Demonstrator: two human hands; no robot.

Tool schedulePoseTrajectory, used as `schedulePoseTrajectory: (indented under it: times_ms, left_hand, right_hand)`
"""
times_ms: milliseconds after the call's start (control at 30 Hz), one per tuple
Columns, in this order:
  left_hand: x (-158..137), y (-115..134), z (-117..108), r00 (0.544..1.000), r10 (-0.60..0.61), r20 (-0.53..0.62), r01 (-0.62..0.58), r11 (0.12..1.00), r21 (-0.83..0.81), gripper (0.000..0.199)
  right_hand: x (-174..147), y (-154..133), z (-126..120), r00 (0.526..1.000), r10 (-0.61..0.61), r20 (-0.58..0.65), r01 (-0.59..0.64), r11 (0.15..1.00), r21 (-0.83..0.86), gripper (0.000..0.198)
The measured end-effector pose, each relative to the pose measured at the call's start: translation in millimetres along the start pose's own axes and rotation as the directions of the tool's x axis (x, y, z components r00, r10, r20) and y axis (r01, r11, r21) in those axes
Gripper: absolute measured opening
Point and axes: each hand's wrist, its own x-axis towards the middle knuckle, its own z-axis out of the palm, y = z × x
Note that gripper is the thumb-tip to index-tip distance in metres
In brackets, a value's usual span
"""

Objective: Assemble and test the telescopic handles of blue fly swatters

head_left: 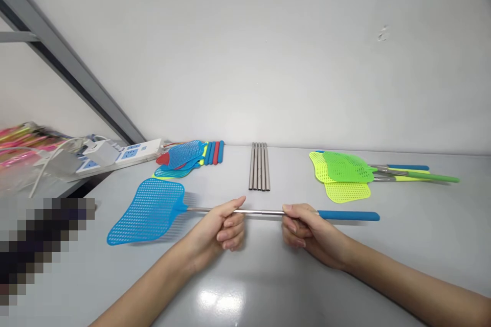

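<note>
In the head view, a blue fly swatter (263, 212) is being held across the middle of the bench (268, 286), its long axis running left to right. Its perforated blade (148, 212) is pointing left and bending slightly toward the near side; its blue handle (349, 215) is pointing right. The hands are standing apart on the metal shaft: the left hand (226, 227) is closing its curled fingers around the part toward the blade, thumb lying along the shaft, while the right hand (307, 227) is gripping the shaft just beside the handle.

The smooth grey bench is reflecting light at its near edge and meeting a pale wall (261, 61) on the far side. A grey metal frame (76, 61) is slanting across the far left. Loose blades (186, 155) in blue, red and yellow are overlapping at the far left, beside a row of coloured grips (215, 153). Metal tubes (260, 166) are lying side by side at the far middle, pointing near to far. At right, green and yellow swatters (343, 166) are lying stacked, blades facing left.

A white power strip (148, 152) is carrying a white adapter (100, 153). Clear plastic (17, 171) is covering part of a blurred, multicoloured heap (23, 138) at the left edge; whether it is forming a bag cannot be told.
</note>
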Motion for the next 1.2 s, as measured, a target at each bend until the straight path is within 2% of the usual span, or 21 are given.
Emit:
schedulePoseTrajectory:
  times_ms: [233,300,367,400,433,467,533,600,633,700,733,800,900,1033,1100,1200]
  left_hand:
    - [3.7,-10.3,7.3,0.993,0.102,0.054,-0.101,0.995,-0.015,0.047]
    - [4.1,-14.3,10.4,0.992,0.119,0.051,-0.122,0.991,0.059,0.045]
    - [2.9,-19.2,14.2,0.982,0.185,0.024,-0.185,0.952,0.242,0.045]
    - [1.7,-21.8,16.2,0.969,0.246,0.013,-0.233,0.897,0.375,0.046]
    - [0.1,-24.3,18.0,0.945,0.327,0.01,-0.284,0.805,0.521,0.046]
    - [-1.8,-26.7,19.5,0.909,0.417,0.033,-0.332,0.673,0.66,0.046]
    - [-5.6,-30.0,21.0,0.804,0.573,0.157,-0.413,0.35,0.841,0.037]
    - [-8.3,-30.7,20.3,0.682,0.655,0.326,-0.472,0.052,0.88,0.023]
    - [-8.9,-29.9,19.2,0.619,0.676,0.4,-0.487,-0.068,0.87,0.016]
    - [-8.1,-26.9,15.8,0.518,0.702,0.489,-0.471,-0.244,0.848,0.013]
    - [-6.9,-25.1,13.8,0.487,0.709,0.51,-0.439,-0.306,0.845,0.017]
    - [-3.4,-22.0,9.4,0.469,0.707,0.529,-0.364,-0.391,0.845,0.024]
    - [1.3,-20.7,3.4,0.496,0.666,0.557,-0.295,-0.474,0.83,0.03]
    - [1.5,-22.2,-0.3,0.515,0.586,0.626,-0.298,-0.562,0.772,0.039]
    - [0.2,-21.8,0.3,0.503,0.571,0.648,-0.292,-0.594,0.75,0.037]
    - [-0.4,-19.9,2.7,0.486,0.567,0.665,-0.262,-0.631,0.73,0.024]
  right_hand:
    - [3.2,-0.3,-2.6,0.999,0.038,0.031,-0.04,0.996,0.074,0.038]
    - [4.0,-1.0,-2.9,0.998,0.051,0.039,-0.054,0.994,0.09,0.038]
    - [4.6,-1.2,-3.2,0.998,0.054,0.043,-0.059,0.993,0.104,0.037]
    - [4.8,-1.1,-3.2,0.998,0.055,0.044,-0.06,0.992,0.113,0.037]
    - [5.0,-0.9,-3.3,0.997,0.055,0.044,-0.06,0.991,0.123,0.038]
    - [5.2,-0.6,-3.4,0.997,0.055,0.044,-0.061,0.989,0.132,0.038]
    - [5.7,-0.1,-3.6,0.998,0.054,0.046,-0.06,0.988,0.146,0.039]
    - [6.0,0.3,-3.8,0.997,0.054,0.047,-0.06,0.988,0.143,0.038]
    - [5.9,0.4,-3.8,0.997,0.056,0.049,-0.062,0.988,0.139,0.038]
    - [5.5,0.3,-3.9,0.997,0.061,0.057,-0.068,0.99,0.123,0.038]
    - [5.1,0.2,-3.8,0.996,0.06,0.063,-0.067,0.991,0.112,0.038]
    - [4.3,0.0,-3.3,0.996,0.048,0.08,-0.055,0.995,0.081,0.038]
    - [3.4,-0.2,-2.0,0.995,0.02,0.101,-0.021,1.0,0.005,0.038]
    - [2.7,0.7,-0.1,0.994,-0.017,0.11,0.03,0.993,-0.115,0.038]
    - [2.5,2.2,0.4,0.992,-0.032,0.123,0.052,0.986,-0.16,0.037]
    - [3.0,5.6,0.5,0.986,-0.069,0.152,0.101,0.972,-0.213,0.037]
